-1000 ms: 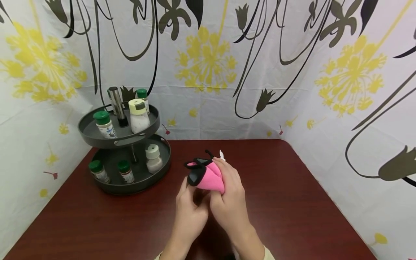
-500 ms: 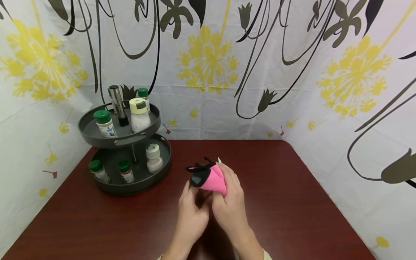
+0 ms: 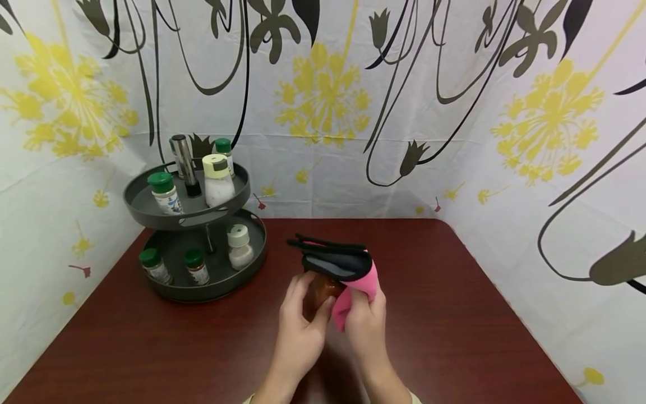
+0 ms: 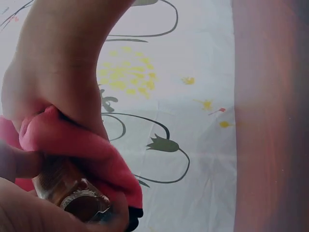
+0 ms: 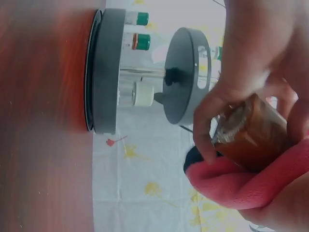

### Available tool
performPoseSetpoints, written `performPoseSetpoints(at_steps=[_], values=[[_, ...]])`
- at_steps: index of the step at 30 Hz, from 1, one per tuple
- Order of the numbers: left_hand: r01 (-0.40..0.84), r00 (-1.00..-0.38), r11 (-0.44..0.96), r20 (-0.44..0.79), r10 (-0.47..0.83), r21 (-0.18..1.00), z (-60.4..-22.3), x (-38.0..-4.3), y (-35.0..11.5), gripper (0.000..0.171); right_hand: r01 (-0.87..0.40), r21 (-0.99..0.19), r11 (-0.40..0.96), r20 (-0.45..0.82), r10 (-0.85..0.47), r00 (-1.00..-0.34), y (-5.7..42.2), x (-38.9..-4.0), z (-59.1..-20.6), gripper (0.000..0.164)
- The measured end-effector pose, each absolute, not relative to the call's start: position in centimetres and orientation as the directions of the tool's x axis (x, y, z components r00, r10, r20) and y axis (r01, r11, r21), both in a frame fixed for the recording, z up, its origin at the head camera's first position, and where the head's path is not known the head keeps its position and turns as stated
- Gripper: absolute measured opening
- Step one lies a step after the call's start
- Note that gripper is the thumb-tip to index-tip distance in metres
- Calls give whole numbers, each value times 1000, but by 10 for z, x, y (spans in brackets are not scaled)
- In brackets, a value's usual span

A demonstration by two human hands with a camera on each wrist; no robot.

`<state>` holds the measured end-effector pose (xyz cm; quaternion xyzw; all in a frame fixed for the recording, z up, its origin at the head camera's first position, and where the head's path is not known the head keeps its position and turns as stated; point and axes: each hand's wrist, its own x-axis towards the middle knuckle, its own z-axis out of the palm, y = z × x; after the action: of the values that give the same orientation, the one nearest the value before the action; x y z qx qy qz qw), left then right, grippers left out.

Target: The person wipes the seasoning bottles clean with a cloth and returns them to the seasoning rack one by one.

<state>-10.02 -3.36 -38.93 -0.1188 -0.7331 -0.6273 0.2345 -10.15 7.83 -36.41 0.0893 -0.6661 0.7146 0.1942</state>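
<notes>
My left hand [image 3: 296, 331] holds a glass bottle [image 3: 318, 294] with reddish-brown contents above the table, tilted, with fingers and thumb around it. My right hand [image 3: 367, 331] grips a pink cloth [image 3: 367, 283] with black edging, its folds standing up beside and behind the bottle. In the left wrist view the bottle [image 4: 63, 179] shows a round, ridged glass end, and the cloth [image 4: 77, 142] lies along its side. The right wrist view has the bottle [image 5: 260, 140] between the left hand's fingers, with the cloth [image 5: 231, 181] against it. Whether the bottle has a cap is hidden.
A grey two-tier turntable rack [image 3: 214, 292] stands at the left of the dark red table [image 3: 444, 314]. Several green-capped spice jars [image 3: 166, 193], pale-capped shakers [image 3: 239, 247] and a metal cylinder [image 3: 187, 165] are on it. A patterned curtain [image 3: 323, 185] surrounds the table's back and sides.
The cloth has unfolded from a bunched wad into a wider flap and shifted right with my right hand. The bottle, hidden before, now shows in my left hand.
</notes>
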Motion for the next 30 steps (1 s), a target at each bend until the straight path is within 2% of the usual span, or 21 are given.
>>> performPoseSetpoints(at_steps=[4,6,10,13,18,21,24,27,30], values=[[487,-851,123,502,-153,865,-384,-98,-32,52,-392,-918,-51,377,188,-907,70,-96,-369,36],[495,-846,83,501,-181,865,-382,-97,-32,55,-355,-933,-58,339,183,-923,64,-93,-374,43],[513,-836,30,507,-212,858,-378,-96,-35,58,-266,-961,-82,256,116,-960,55,-86,-386,39],[509,-839,40,506,-200,860,-376,-97,-37,58,-222,-970,-101,214,88,-973,56,-84,-386,40],[463,-872,84,471,-136,882,-377,-99,-36,58,-240,-956,-167,222,121,-967,66,-89,-364,60],[459,-882,48,461,-94,887,-376,-97,-33,59,-323,-933,-160,298,160,-941,68,-91,-356,49],[499,-862,3,497,-100,866,-375,-95,-32,58,-389,-913,-124,365,179,-913,60,-88,-362,34],[562,-818,-11,555,-150,827,-374,-94,-34,58,-428,-899,-92,411,157,-898,50,-83,-376,32],[599,-788,2,590,-176,800,-374,-96,-38,59,-410,-908,-82,400,115,-909,46,-81,-383,33]])
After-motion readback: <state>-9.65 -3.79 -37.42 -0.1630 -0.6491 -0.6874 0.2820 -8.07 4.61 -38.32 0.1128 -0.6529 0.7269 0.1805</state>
